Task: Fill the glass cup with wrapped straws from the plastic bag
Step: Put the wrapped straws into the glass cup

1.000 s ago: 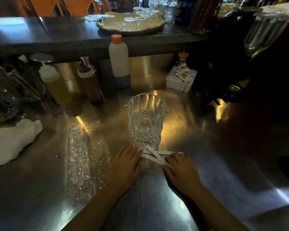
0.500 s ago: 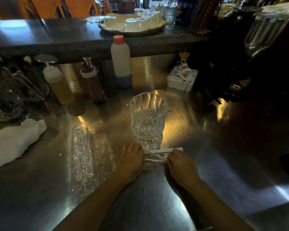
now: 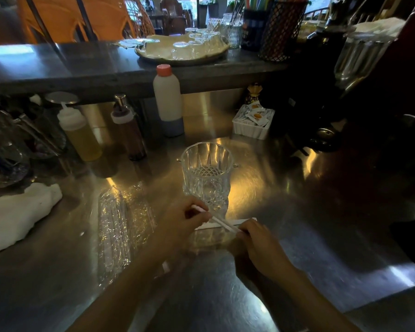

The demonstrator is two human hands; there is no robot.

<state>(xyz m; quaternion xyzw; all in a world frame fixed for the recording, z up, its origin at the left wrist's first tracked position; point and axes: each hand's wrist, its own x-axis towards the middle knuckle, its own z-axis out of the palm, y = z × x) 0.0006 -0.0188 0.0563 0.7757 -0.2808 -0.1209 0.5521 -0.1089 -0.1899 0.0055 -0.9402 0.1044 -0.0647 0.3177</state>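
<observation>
A cut-glass cup (image 3: 207,174) stands upright on the steel counter, with nothing inside. Just in front of it lie white wrapped straws (image 3: 223,224). My left hand (image 3: 180,224) has its fingers closed around the left end of one straw, which sticks out above my fingers. My right hand (image 3: 256,240) pinches the other end of the straws. Both hands are close to the base of the cup. The clear crinkled plastic bag (image 3: 120,224) lies flat on the counter to the left of my left hand.
A white cloth (image 3: 17,214) lies at the left. Behind the cup stand a yellow squeeze bottle (image 3: 79,133), a brown bottle (image 3: 128,130) and a white bottle (image 3: 168,101). A white sachet box (image 3: 253,122) sits at the back right, dark equipment beyond it.
My left hand has gone from lying flat on the counter to closing on a straw end and lifting it. The crossed straws have been gathered between both hands.
</observation>
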